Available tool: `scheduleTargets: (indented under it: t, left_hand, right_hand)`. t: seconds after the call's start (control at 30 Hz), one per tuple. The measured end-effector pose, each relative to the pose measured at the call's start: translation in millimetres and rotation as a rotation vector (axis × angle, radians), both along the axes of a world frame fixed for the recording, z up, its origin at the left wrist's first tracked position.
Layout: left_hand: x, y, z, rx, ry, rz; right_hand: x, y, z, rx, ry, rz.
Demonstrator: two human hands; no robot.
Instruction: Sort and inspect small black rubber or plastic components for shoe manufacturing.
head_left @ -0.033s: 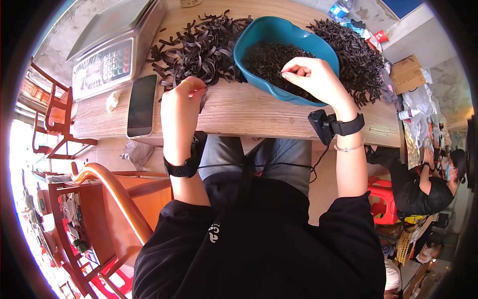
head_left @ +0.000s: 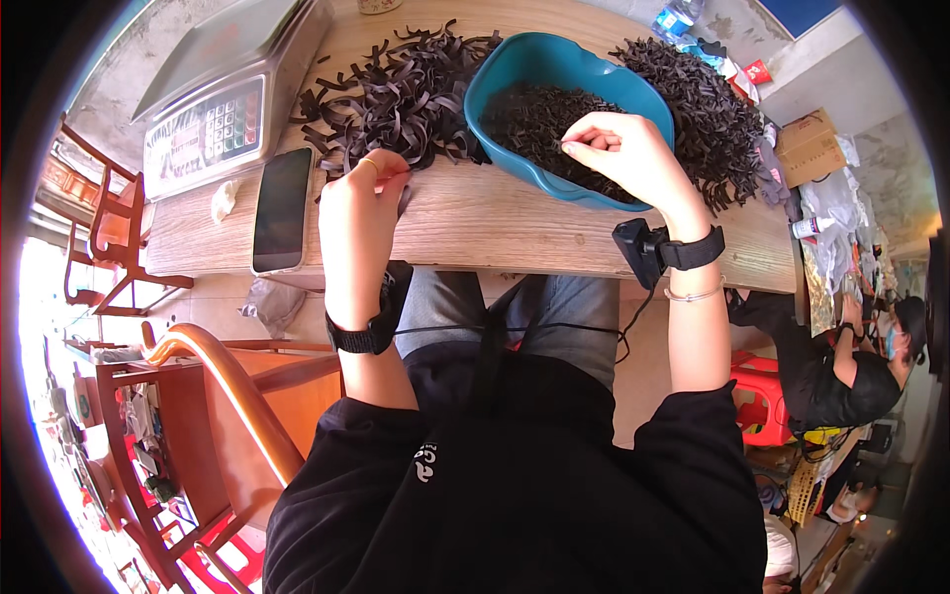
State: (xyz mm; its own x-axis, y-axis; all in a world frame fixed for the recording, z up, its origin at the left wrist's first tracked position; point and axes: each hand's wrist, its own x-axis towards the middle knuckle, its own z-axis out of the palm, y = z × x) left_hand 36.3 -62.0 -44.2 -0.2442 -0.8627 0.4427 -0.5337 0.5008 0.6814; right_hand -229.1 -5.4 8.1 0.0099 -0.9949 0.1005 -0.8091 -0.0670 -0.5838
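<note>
My left hand (head_left: 358, 213) is closed in a pinch at the near edge of a loose pile of long dark strips (head_left: 421, 94). One dark strip (head_left: 404, 202) pokes out below its fingertips. Over the near side of a teal plastic basin (head_left: 564, 192), my right hand (head_left: 633, 158) hovers with thumb and fingers drawn together. Whatever is between those fingertips is too small to make out. Short dark pieces (head_left: 539, 124) cover the basin's bottom. To the basin's right lies a bigger heap of short dark pieces (head_left: 698, 114). Both wrists wear black straps.
A digital scale (head_left: 213, 129) and a dark-screened phone (head_left: 281, 213) occupy the left of the wooden table (head_left: 515, 238). A crumpled white scrap (head_left: 226, 200) lies beside the phone. A plastic bottle (head_left: 677, 18) stands at the back right. Another person (head_left: 851, 366) sits farther right.
My right hand's fingertips have shifted very slightly above the basin. Everything else looks the same.
</note>
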Motion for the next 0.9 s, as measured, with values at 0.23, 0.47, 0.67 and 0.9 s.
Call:
scheduleTargets:
  t: [0.23, 0.47, 0.67, 0.9]
  left_hand:
    - [-11, 13, 17, 0.019, 0.08, 0.007]
    - [-16, 17, 18, 0.023, 0.076, -0.031]
    - [-20, 20, 20, -0.018, 0.062, -0.057]
    - [-23, 22, 20, -0.036, 0.095, -0.073]
  right_hand:
    - [-8, -1, -2, 0.096, -0.361, -0.046]
    - [0, -10, -9, 0.089, 0.094, 0.103]
    - [5, -14, -13, 0.047, 0.079, 0.206]
    - [7, -12, -9, -0.002, -0.007, 0.088]
